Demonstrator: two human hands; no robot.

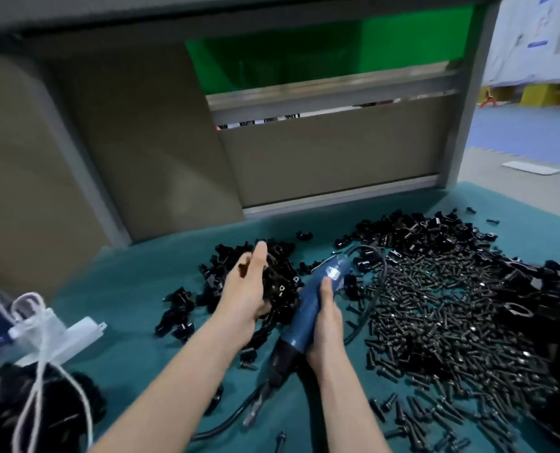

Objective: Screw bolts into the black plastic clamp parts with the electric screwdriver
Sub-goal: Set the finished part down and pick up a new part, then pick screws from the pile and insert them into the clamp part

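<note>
**Clamp pile under my left hand, driver ready in my right**

Toward the left edge of the teal-covered table (pixel 141 289) lies a white plastic strip with a looped white cord (pixel 72 335), well clear of the work.

My left hand (pixel 246 295) reaches into the small heap of black plastic clamp parts (pixel 281 273) at mid-table. One digit is straight and the rest are buried in the heap. Through the blur I cannot tell whether they hold a part yet.

Just beside it, my right hand (pixel 327 325) is wrapped around the blue-bodied electric screwdriver (pixel 306 308). Its long axis slants from the far side down to the near edge, with the bit end nearest me.

The driver's black cable (pixel 375 289) loops to the right, across the edge of the broad spread of loose black bolts (pixel 451 328). My right hand is the nearer one to the bolts. I judge the cable could snag when I reach for a bolt.
</note>
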